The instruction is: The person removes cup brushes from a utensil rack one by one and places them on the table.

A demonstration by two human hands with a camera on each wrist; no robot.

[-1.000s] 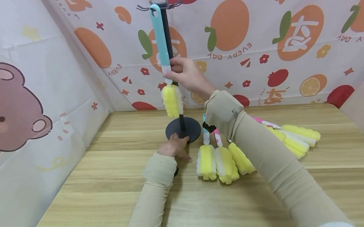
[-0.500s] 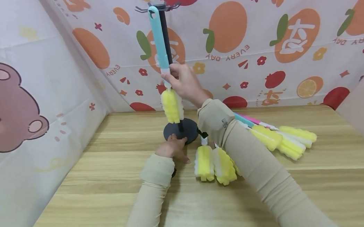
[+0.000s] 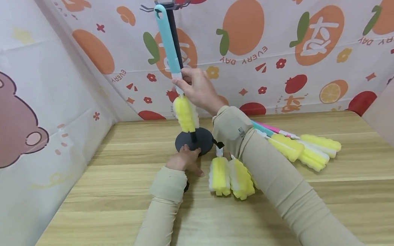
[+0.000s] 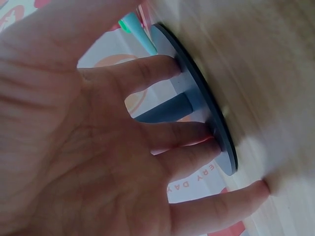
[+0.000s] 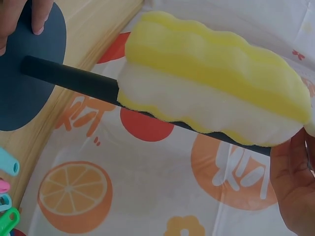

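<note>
In the head view my right hand (image 3: 200, 89) pinches a bottle brush (image 3: 168, 38) by the white neck below its turquoise handle. The brush hangs upright, its yellow-and-white sponge head (image 5: 216, 73) lowest, alongside the black post (image 5: 74, 78) of a hook stand. The hole at the handle's top overlaps the stand's hooks (image 3: 177, 5). My left hand (image 3: 184, 161) rests its spread fingertips on the near edge of the round black base (image 4: 197, 88); one more digit touches the table in the left wrist view.
More bottle brushes lie on the wooden table (image 3: 120, 203). A yellow sponge head (image 3: 220, 176) and another beside it lie in front, partly under my right arm. Several brushes (image 3: 288, 147) with turquoise and pink handles fan out at right. A fruit-print cloth (image 3: 248, 78) hangs behind.
My right hand and the brush's sponge end have come down slightly along the post. The left hand stays on the base. The head view has shifted a little.
</note>
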